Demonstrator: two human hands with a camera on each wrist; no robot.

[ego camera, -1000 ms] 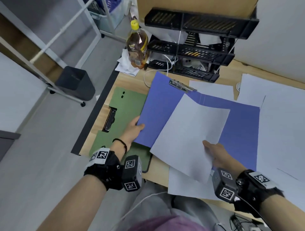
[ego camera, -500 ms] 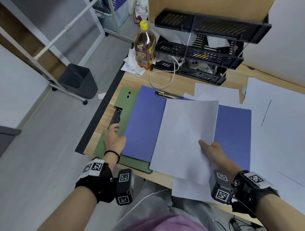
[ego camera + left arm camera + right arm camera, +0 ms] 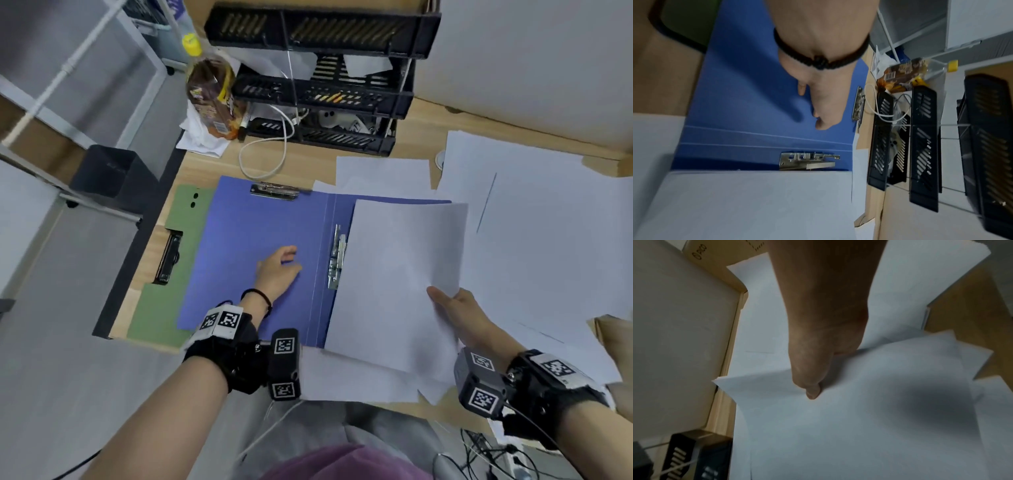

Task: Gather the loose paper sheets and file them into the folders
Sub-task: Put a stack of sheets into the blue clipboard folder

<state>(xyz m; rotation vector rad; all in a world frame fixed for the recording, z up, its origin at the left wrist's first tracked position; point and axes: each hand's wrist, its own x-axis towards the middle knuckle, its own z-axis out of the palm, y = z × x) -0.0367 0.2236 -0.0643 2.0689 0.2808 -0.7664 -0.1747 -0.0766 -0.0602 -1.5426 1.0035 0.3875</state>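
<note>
A blue folder (image 3: 239,240) lies open on the desk, overlapping a green folder (image 3: 150,308) at its left. My left hand (image 3: 277,270) rests on the blue folder's left flap (image 3: 748,91), fingers loosely bent and holding nothing. My right hand (image 3: 445,301) pinches the near right edge of a white paper sheet (image 3: 394,281), thumb on top (image 3: 813,389). The sheet (image 3: 859,426) lies over the folder's right half, beside the metal spine clip (image 3: 337,257) (image 3: 809,160). Whether the sheet is single or more than one, I cannot tell.
Loose white sheets (image 3: 548,257) cover the desk at the right, behind the folder (image 3: 380,174) and under its near edge. A black tray rack (image 3: 325,92), a tea bottle (image 3: 212,99) and a white cable (image 3: 263,154) stand at the back. The desk edge runs along the left.
My left hand moved from the green folder's edge onto the blue folder's left flap. My right hand shifted the sheet rightward onto the folder's right half, uncovering the spine clip.
</note>
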